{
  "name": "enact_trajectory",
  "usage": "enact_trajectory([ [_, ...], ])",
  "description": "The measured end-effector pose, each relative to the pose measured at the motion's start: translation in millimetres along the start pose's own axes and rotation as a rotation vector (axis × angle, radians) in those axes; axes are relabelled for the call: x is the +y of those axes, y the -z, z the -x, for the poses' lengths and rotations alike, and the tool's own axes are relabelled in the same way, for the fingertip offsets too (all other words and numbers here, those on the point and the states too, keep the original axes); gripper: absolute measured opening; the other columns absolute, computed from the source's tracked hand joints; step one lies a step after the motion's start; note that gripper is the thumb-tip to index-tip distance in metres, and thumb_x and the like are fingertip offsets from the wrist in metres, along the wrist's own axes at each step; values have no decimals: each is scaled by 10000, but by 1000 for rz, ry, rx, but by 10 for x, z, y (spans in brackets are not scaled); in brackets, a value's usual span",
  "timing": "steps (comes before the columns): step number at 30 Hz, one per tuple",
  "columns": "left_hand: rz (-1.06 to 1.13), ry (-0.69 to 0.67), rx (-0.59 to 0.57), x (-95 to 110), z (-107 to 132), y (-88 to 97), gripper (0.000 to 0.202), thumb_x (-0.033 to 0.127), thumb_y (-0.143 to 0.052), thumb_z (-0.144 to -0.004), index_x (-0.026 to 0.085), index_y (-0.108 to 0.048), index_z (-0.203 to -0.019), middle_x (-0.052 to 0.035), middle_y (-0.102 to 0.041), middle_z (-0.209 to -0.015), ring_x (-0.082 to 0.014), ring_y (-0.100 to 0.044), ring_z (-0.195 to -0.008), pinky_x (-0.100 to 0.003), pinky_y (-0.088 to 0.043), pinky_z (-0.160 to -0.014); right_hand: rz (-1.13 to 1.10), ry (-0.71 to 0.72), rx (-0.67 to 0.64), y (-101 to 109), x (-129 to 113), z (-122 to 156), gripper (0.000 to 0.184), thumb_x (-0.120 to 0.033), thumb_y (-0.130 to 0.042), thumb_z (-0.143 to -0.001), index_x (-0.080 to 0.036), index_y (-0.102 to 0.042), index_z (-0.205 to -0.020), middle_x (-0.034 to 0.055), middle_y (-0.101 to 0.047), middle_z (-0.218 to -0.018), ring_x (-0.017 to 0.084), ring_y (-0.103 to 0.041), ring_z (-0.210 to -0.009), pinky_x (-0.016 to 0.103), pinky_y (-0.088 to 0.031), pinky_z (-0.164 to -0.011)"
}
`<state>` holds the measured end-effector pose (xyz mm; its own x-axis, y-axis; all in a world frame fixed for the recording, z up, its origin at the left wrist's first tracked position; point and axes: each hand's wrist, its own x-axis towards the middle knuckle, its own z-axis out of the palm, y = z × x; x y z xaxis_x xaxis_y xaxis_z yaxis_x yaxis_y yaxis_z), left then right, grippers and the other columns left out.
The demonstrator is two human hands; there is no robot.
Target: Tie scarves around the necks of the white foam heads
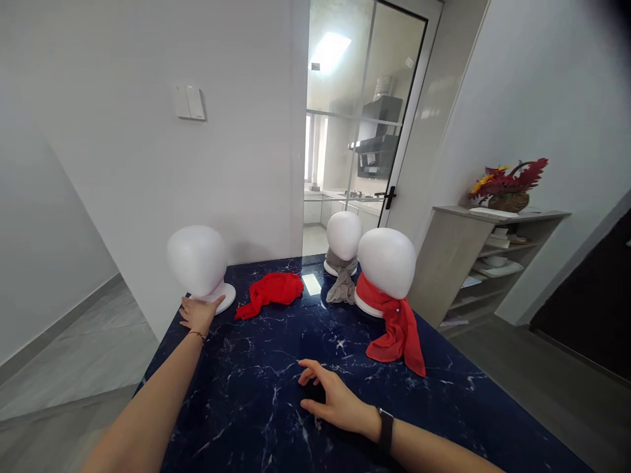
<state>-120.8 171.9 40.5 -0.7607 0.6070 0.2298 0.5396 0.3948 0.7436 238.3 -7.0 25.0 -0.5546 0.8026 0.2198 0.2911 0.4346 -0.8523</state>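
Observation:
At the table's left side stands a bare white foam mannequin head [197, 259] on a round base. My left hand [200, 315] grips it low down at the neck and base, thumb on one side and fingers on the other. My right hand [335, 401] is over the front middle of the table, its thumb and fingers apart and holding nothing. A crumpled red scarf [273, 291] lies to the right of the bare head. Farther right, a mannequin head [387, 263] wears a knotted red scarf [397, 328]. Behind it, another head [344, 235] wears a grey scarf [342, 282].
The heads stand on a dark blue marbled table [256, 394] against a white wall. A glass door [365, 112] behind shows a kitchen. To the right is a grey shelf unit [453, 263] with a basket of red and yellow flowers [507, 190] on top.

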Motion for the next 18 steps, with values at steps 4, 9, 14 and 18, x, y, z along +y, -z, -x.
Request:
enact_trajectory([
  [4,74,72,82,-10,419,83,918,296,-682,-617,-43,-219,-1334,-356,-237,-1396,-407,-182,-1343,-556,-185,-1064,-9,20,33,10,14,-26,503,-193,-634,-751,-259,-464,-1220,17,-622,-1028,152,-581,-940,312,-442,-851],
  [9,143,-113,15,83,1173,135,567,196,-528,-726,-19,-395,-1234,-277,-458,-1246,-346,-368,-1251,-493,-262,-1045,-69,15,88,-10,48,-43,260,-257,-571,-811,-217,-569,-1068,23,-651,-918,150,-605,-840,299,-466,-779],
  [14,260,-443,-251,204,1946,204,342,152,-492,-735,150,-542,-1073,-101,-582,-1106,-213,-547,-1060,-365,-427,-941,-54,7,293,117,120,-70,223,-336,-515,-845,-199,-584,-1008,35,-648,-883,159,-613,-810,293,-479,-732],
  [18,321,-748,-481,214,2408,418,218,130,-442,-778,212,-593,-913,-32,-607,-1017,-159,-574,-983,-315,-454,-902,142,53,718,538,240,-87,288,-386,-490,-844,-174,-563,-1024,80,-621,-960,190,-588,-874,328,-469,-766],
])
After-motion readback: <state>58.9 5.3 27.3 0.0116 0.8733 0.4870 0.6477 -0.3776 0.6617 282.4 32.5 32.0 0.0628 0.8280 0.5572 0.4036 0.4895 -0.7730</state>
